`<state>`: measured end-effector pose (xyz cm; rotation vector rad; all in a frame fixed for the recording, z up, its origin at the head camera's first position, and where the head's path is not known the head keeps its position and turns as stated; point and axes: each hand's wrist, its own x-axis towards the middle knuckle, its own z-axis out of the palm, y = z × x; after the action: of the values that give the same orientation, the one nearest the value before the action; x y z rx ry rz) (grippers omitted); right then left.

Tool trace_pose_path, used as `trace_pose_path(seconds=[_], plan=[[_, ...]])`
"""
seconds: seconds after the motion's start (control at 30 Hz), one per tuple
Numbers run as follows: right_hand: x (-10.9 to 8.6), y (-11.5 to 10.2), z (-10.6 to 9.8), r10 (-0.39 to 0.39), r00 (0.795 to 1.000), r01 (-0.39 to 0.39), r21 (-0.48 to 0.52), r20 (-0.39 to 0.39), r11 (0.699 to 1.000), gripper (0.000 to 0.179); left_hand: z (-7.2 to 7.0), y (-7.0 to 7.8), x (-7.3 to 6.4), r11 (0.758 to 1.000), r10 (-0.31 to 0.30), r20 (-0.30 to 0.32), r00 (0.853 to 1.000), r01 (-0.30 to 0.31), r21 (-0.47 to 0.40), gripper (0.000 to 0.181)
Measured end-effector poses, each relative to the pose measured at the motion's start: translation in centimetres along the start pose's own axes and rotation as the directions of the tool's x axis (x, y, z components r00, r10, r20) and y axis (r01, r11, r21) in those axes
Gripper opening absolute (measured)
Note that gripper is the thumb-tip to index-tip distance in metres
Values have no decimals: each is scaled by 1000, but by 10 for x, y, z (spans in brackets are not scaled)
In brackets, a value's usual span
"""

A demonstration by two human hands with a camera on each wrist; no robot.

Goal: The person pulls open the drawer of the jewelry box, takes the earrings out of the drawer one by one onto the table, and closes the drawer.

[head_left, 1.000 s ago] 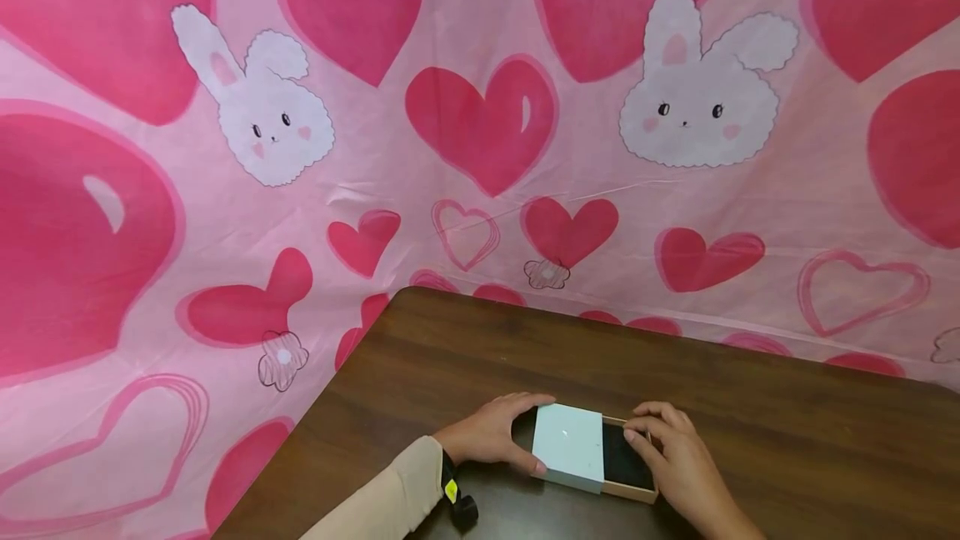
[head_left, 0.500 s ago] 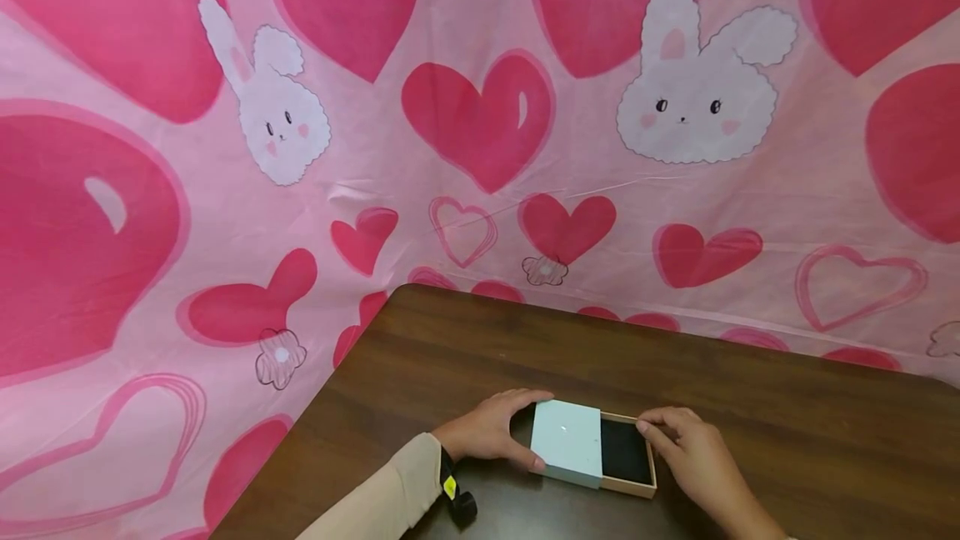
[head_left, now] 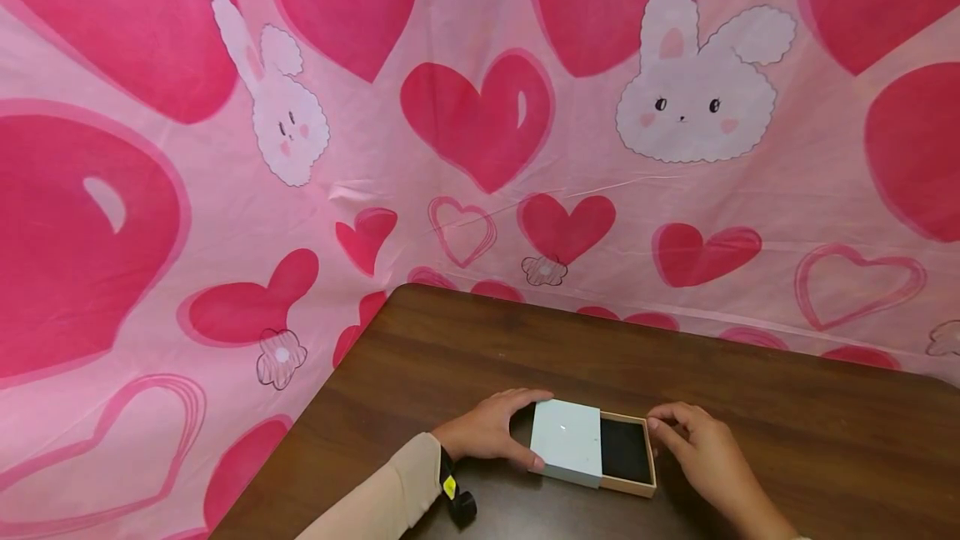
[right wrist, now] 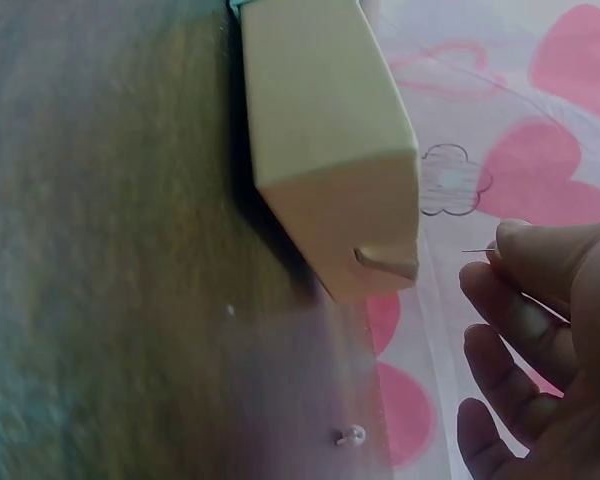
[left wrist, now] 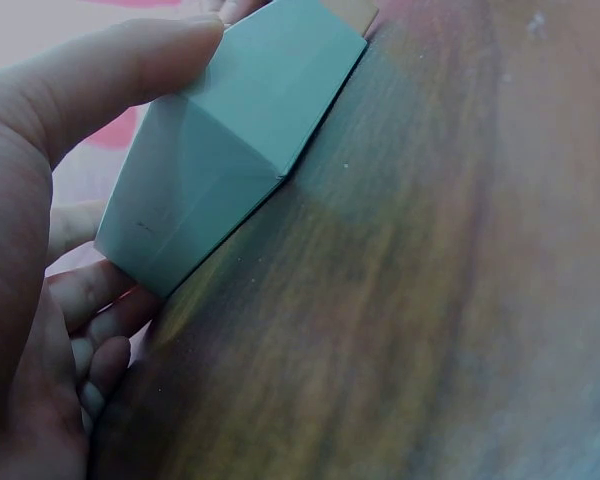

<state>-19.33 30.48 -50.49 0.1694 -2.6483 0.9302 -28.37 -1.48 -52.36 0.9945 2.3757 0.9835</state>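
A small slide-out box lies on the table, its pale blue sleeve (head_left: pixel 566 440) on the left and its brown tray (head_left: pixel 630 487) pulled partway out to the right. Black lining (head_left: pixel 625 450) covers the tray's inside. My left hand (head_left: pixel 491 432) holds the sleeve's left end between thumb and fingers; the left wrist view shows the thumb (left wrist: pixel 170 60) on the sleeve's side. Just off the tray's right end, my right hand (head_left: pixel 701 448) pinches a thin metal pin (right wrist: pixel 477 250) between thumb and forefinger. Most of the pin is hidden by the fingertips.
A tiny shiny stud-like piece (right wrist: pixel 352 435) lies on the table near the box, too blurred to name. The dark wooden table (head_left: pixel 480 348) meets a pink heart-and-rabbit cloth (head_left: pixel 487 123) behind. A black wrist camera (head_left: pixel 463 508) hangs under my left wrist.
My right hand has moved right, from over the black lining to just beyond the tray's end. The left hand keeps its hold on the sleeve, and the tray stays partway out.
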Motion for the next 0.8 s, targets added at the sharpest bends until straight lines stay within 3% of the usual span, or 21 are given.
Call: trace_pose_path(seconds=[0.1,0.43,0.8], plan=[[1,3,-2,-29,999,28,-31,-39,999,3,0,0,0,1000,0,0,1000,0,-6,88],[1,11,-12,-51,997,48,-41,-65,998,4,0,0,2,1000,21,-6,1000,-21,8,89],[2,20,-19,-48,998,47,-47,-28,998,13,1,-2,2,1000,9,0,1000,-9,-10,88]])
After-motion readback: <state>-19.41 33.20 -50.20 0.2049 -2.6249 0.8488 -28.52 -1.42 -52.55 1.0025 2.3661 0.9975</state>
